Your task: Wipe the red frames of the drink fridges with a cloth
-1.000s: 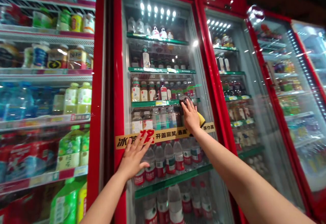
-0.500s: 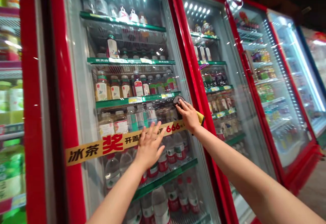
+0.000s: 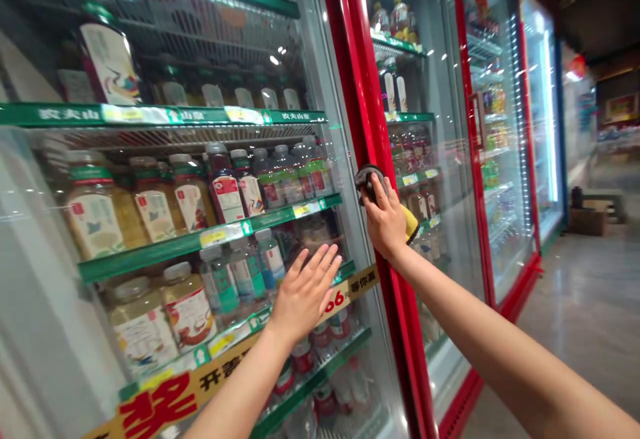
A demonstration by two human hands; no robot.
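My right hand presses a grey and yellow cleaning cloth against the red door frame of a glass-fronted drinks fridge. The cloth's grey side bunches at the fingertips, and its yellow edge sticks out beside the palm. My left hand is open, fingers stretched, at the glass door just above a yellow printed strip; whether the whole palm touches the glass I cannot tell. Behind the glass, bottled drinks stand on green-edged shelves.
A second red-framed fridge door with a handle stands to the right. More lit fridges continue beyond it. Grey shiny floor runs along the right, with a brown box farther back.
My view has moved closer and turned right. My right hand has carried the cloth from the glass edge onto the red frame. My left hand stays open by the glass.
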